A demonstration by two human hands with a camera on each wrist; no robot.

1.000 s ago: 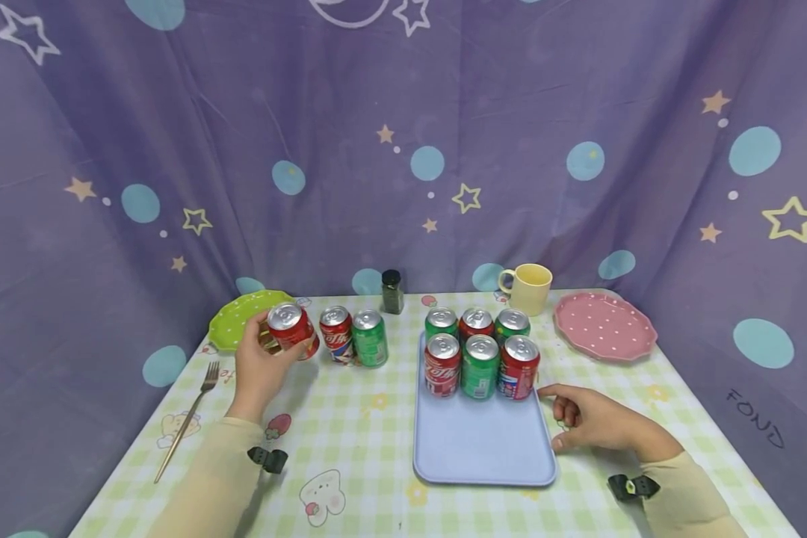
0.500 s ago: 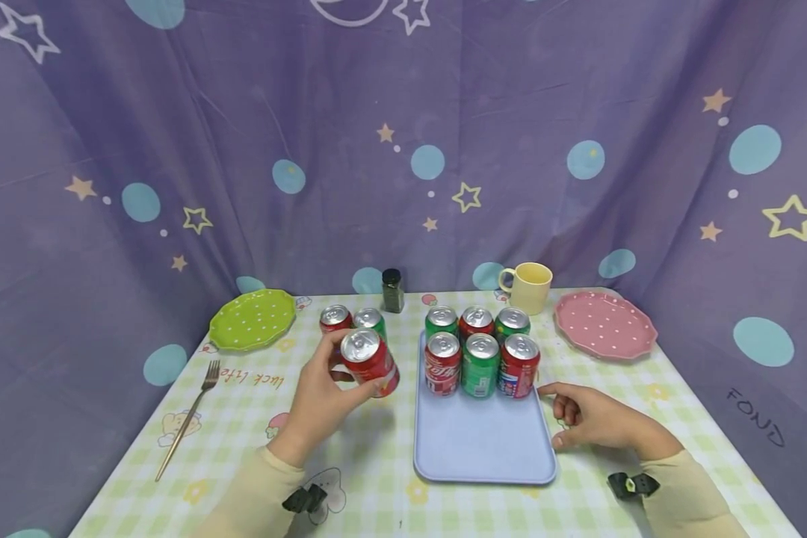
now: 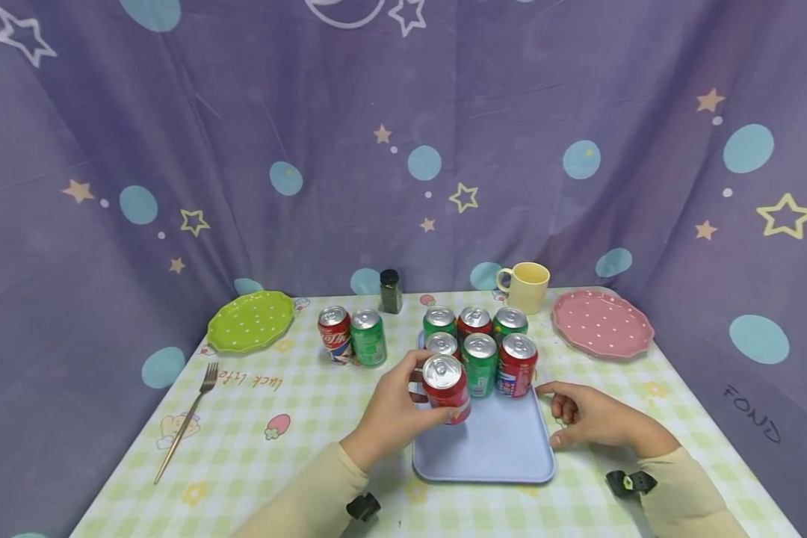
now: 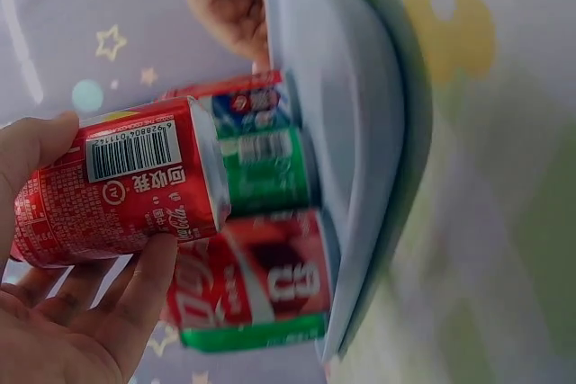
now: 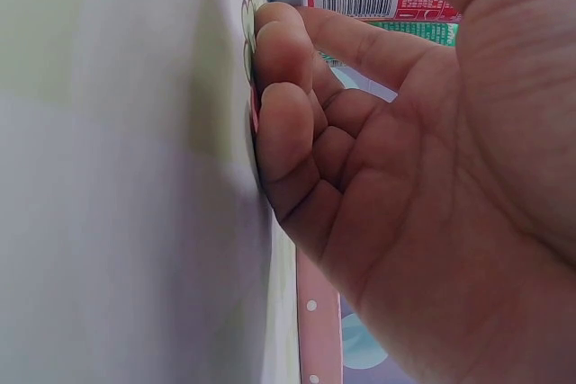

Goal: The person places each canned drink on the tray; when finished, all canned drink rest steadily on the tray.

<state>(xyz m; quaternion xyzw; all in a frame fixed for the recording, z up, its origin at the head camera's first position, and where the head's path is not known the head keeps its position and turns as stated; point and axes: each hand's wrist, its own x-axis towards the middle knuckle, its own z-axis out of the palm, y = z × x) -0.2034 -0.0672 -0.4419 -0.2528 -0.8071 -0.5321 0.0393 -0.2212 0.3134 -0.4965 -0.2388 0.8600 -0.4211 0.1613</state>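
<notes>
My left hand grips a red cola can by its side and holds it over the left part of the blue tray. In the left wrist view the base of this cola can is apart from the tray. Behind it, red and green soda cans stand in two rows on the tray, including a green can and a red can. At the tray's right edge rests my right hand, index finger and thumb by the rim and the other fingers loosely bent.
A red can and a green can stand on the tablecloth left of the tray. Farther out are a green plate, a fork, a spice jar, a yellow mug and a pink plate.
My left hand has carried the red cola can from beside the green plate rightward and nearer, over the tray. The right hand has stayed at the tray's edge.
</notes>
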